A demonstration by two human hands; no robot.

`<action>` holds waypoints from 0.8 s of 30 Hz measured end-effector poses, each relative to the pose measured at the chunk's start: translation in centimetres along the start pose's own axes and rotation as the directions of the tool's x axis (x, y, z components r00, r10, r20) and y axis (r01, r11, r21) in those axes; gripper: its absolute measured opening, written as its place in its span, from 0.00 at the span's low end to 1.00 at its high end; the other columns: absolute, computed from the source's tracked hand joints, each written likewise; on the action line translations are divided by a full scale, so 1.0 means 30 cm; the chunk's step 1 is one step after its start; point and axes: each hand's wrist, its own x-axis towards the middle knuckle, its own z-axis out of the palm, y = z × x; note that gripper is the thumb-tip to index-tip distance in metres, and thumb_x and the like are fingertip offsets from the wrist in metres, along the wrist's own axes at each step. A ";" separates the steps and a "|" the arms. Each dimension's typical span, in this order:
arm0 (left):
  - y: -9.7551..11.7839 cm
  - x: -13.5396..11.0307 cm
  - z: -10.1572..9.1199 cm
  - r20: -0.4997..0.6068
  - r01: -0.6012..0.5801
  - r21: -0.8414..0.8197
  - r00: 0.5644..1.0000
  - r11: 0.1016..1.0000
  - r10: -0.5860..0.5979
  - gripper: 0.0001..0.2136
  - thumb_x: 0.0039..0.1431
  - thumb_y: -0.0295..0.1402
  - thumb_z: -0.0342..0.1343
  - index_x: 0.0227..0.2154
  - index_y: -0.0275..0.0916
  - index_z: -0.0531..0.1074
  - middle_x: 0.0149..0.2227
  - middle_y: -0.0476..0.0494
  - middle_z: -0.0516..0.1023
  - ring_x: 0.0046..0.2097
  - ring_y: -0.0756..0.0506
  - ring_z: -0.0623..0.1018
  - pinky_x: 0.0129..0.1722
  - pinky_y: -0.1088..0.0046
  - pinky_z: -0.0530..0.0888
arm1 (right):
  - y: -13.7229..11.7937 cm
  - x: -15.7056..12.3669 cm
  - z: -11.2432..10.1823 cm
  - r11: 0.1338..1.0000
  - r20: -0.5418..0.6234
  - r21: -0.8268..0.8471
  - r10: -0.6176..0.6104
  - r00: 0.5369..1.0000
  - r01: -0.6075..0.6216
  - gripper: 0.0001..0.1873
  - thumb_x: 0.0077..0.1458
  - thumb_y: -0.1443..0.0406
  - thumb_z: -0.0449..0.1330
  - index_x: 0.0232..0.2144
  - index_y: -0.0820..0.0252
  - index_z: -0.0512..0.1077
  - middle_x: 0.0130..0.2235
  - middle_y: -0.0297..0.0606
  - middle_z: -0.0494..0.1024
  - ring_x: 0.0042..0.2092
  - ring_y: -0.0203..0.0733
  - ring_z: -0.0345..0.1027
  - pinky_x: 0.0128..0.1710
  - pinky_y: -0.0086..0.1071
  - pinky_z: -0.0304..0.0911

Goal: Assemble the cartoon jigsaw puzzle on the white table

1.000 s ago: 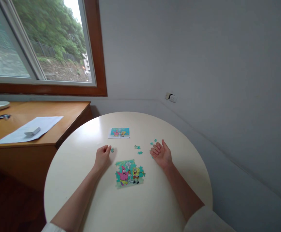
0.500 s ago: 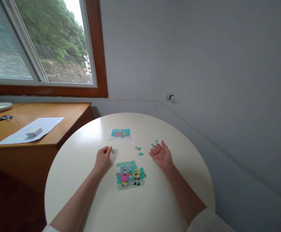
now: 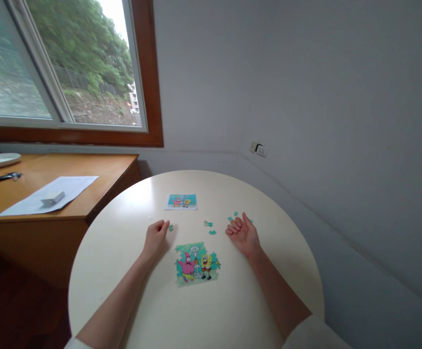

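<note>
A partly assembled jigsaw puzzle [image 3: 196, 264] with pink and yellow cartoon figures lies flat on the round white table [image 3: 196, 320], between my forearms. My left hand [image 3: 156, 234] rests on its side in a loose fist up and left of the puzzle, and nothing shows in it. Just right of its thumb is a teal puzzle piece [image 3: 171, 228]. On the other side, my right hand [image 3: 244, 235] lies palm up, fingers loosely curled and thumb held apart, with nothing in the palm. Loose pieces [image 3: 212, 232] lie between the hands. Other teal pieces [image 3: 236, 214] sit behind the right hand, partly hidden by it.
A picture card [image 3: 180, 201] of the same cartoon lies farther back on the table. To the left stands a wooden desk [image 3: 116, 167] with a paper sheet [image 3: 76, 186], a small white block [image 3: 53, 198] and a white plate [image 3: 0, 160]. Walls enclose the back and right.
The whole view has shifted very slightly. Neither hand has visibly moved over the table, and the puzzle and loose pieces lie as before.
</note>
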 end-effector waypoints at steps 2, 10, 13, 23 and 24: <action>0.004 -0.002 -0.001 -0.003 -0.002 -0.005 1.000 1.000 0.002 0.18 0.46 0.44 0.46 0.13 0.40 0.46 0.16 0.56 0.44 0.21 0.54 0.50 0.22 0.75 0.50 | 0.000 0.000 0.002 1.000 -0.005 -0.006 -0.004 1.000 0.004 0.22 0.51 0.56 0.55 0.15 0.59 0.52 0.16 0.26 0.52 0.19 0.30 0.47 0.21 0.28 0.51; 0.011 -0.004 -0.002 -0.018 -0.009 -0.012 1.000 1.000 0.009 0.19 0.45 0.43 0.48 0.13 0.40 0.46 0.15 0.56 0.44 0.21 0.54 0.50 0.21 0.76 0.51 | -0.001 0.001 -0.003 1.000 -0.005 -0.013 -0.001 1.000 0.001 0.23 0.52 0.55 0.54 0.14 0.59 0.51 0.16 0.26 0.51 0.19 0.30 0.46 0.21 0.29 0.52; 0.007 -0.003 0.000 -0.018 -0.017 0.003 1.000 1.000 0.017 0.19 0.46 0.44 0.47 0.13 0.40 0.46 0.15 0.56 0.44 0.21 0.54 0.50 0.21 0.76 0.51 | -0.001 0.001 -0.003 1.000 -0.013 -0.003 0.001 1.000 -0.001 0.23 0.52 0.56 0.54 0.14 0.59 0.50 0.16 0.26 0.50 0.19 0.30 0.46 0.21 0.29 0.51; 0.002 -0.001 0.000 -0.003 -0.033 0.015 0.999 0.999 0.033 0.18 0.46 0.44 0.46 0.13 0.40 0.46 0.16 0.55 0.45 0.21 0.54 0.50 0.22 0.76 0.51 | -0.003 0.000 -0.005 1.000 0.018 0.001 0.012 1.000 -0.012 0.25 0.53 0.55 0.53 0.13 0.59 0.46 0.15 0.26 0.48 0.18 0.30 0.44 0.20 0.28 0.49; 0.002 -0.001 0.000 -0.004 -0.033 0.013 0.999 0.999 0.033 0.18 0.45 0.44 0.47 0.13 0.40 0.46 0.15 0.55 0.45 0.21 0.54 0.50 0.22 0.76 0.51 | -0.003 0.000 -0.005 1.000 0.017 -0.005 0.012 1.000 -0.012 0.26 0.53 0.55 0.52 0.13 0.59 0.46 0.15 0.26 0.48 0.18 0.30 0.44 0.20 0.28 0.49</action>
